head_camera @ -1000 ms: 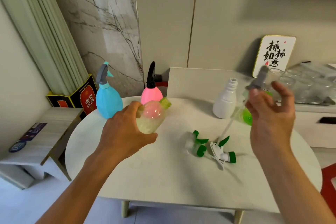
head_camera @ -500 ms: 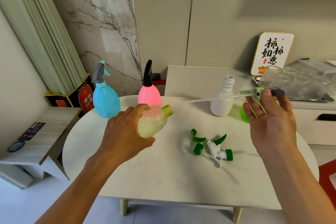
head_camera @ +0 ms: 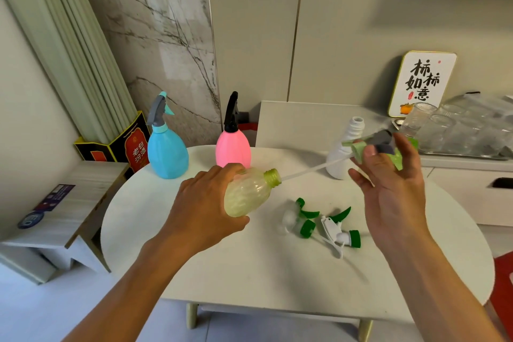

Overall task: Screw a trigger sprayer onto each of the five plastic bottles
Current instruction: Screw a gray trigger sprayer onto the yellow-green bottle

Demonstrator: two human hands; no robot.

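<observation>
our left hand wraps the yellow-green bottle, tilted, neck to the right, above the table. right hand pinches the grey/green sprayer w/ thumb & fingers; its dip tube tip sits at the bottle mouth.

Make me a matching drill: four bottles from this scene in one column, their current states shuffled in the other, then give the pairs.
Bottles:
1. blue bottle
2. pink bottle
3. white bottle
4. yellow bottle

States:
A. held tilted in the left hand, neck open
B. standing, black sprayer on
C. standing, neck open, no sprayer
D. standing, grey sprayer on

Pairs: 1-D, 2-B, 3-C, 4-A
</observation>
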